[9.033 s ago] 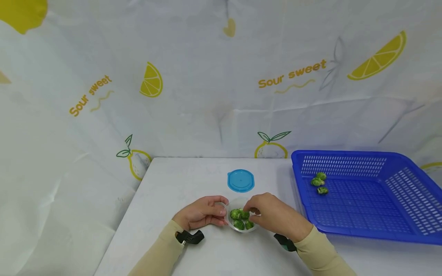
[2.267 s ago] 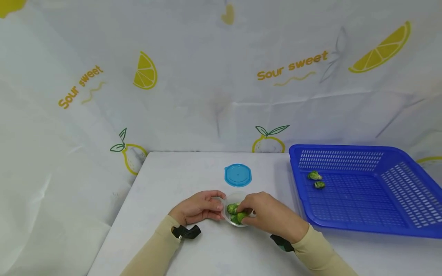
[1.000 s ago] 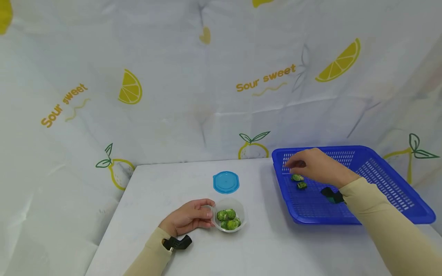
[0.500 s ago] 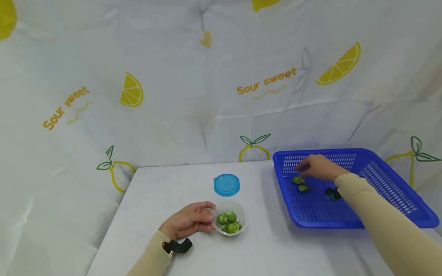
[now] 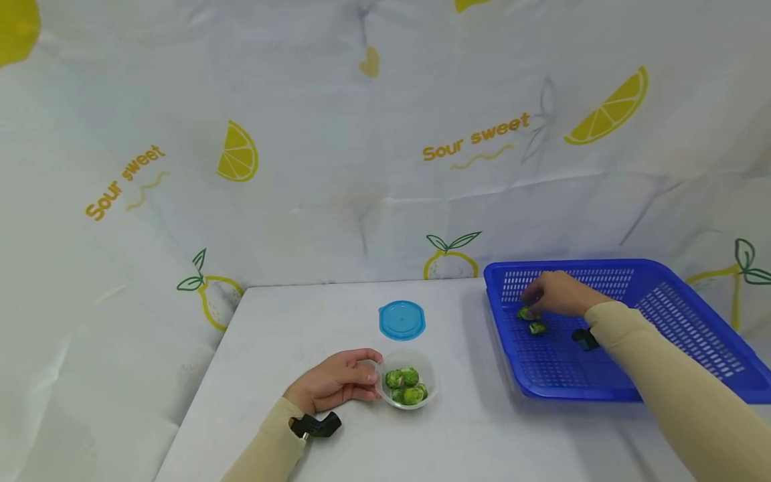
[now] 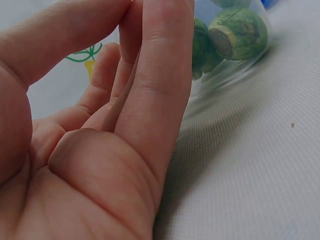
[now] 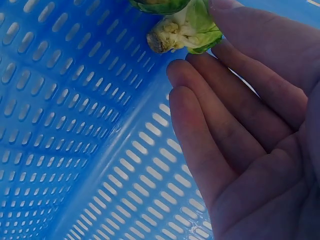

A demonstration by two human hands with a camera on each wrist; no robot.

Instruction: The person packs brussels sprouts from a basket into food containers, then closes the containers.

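left hand [image 5: 337, 383]: pinches clear round plastic bowl [image 5: 424, 362]
right hand [image 5: 560, 293]: pinches green sprout [image 7: 189, 29] in blue plastic basket [image 5: 563, 375] by bench [image 5: 446, 452]'s far edge

They're wearing plain beige long sleeves [image 5: 668, 381], and a chunky little black gadget [image 5: 316, 425] is poking out by each one.

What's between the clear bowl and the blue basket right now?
Between the bowl and basket, the head view shows only bare white tabletop. The light-blue lid lies farther back, outside that gap.
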